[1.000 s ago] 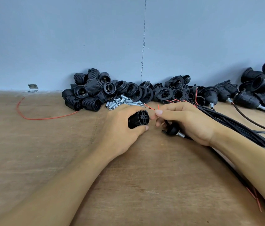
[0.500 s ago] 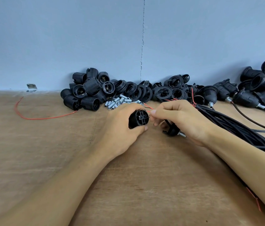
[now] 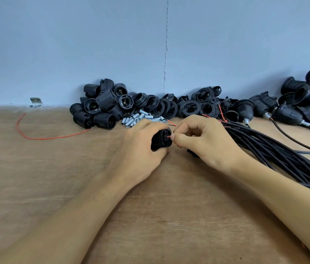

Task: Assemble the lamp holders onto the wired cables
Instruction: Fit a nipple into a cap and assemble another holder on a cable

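Head view: both hands worked a red wire into a lamp holder on the table point(image 3: 36, 187).

The left hand point(image 3: 140, 149) was curled tight around the black lamp holder point(image 3: 161, 139), its end facing right. The right hand point(image 3: 205, 141) pinched the red wire point(image 3: 169, 137) at that end, fingertips pressed together, cable bundle point(image 3: 283, 159) trailing right. Compared with half a second earlier, the right hand's grip had closed in against the holder; spare holders point(image 3: 100, 109) and metal sleeves point(image 3: 139, 119) lay unchanged behind.
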`<state>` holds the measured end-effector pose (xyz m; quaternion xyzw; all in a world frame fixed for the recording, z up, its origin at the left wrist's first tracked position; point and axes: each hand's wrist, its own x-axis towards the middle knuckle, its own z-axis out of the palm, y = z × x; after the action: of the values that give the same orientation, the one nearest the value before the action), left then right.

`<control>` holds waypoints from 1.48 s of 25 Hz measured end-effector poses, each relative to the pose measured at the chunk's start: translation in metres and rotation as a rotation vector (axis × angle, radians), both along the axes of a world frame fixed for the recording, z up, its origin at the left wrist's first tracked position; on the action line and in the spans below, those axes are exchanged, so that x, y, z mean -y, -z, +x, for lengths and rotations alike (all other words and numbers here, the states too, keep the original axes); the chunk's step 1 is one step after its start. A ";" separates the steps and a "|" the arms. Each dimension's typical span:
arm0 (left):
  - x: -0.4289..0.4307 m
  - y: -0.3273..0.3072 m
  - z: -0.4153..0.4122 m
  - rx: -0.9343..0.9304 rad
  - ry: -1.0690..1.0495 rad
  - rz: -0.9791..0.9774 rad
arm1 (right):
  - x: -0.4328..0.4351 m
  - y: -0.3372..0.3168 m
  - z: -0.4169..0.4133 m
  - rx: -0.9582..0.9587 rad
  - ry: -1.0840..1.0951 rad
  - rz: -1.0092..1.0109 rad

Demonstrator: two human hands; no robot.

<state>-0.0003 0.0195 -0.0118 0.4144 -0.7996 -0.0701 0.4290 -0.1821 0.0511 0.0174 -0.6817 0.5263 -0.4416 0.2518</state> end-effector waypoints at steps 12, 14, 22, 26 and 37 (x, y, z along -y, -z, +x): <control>-0.002 -0.003 -0.001 0.007 -0.004 0.019 | -0.002 0.000 0.001 -0.060 -0.004 -0.049; -0.002 -0.003 -0.001 0.011 -0.010 0.016 | -0.002 0.000 0.003 -0.075 0.012 -0.063; -0.001 0.000 -0.001 -0.006 -0.011 -0.017 | -0.009 -0.001 0.006 -0.172 0.009 -0.181; 0.000 0.001 -0.001 0.011 -0.019 -0.026 | -0.008 0.002 0.008 -0.185 0.005 -0.236; 0.006 0.006 0.001 0.092 -0.025 -0.145 | -0.010 0.003 0.009 -0.158 -0.029 -0.211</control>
<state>0.0007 0.0130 -0.0175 0.3951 -0.8161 0.0126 0.4215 -0.1728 0.0607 0.0145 -0.7445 0.4851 -0.4359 0.1427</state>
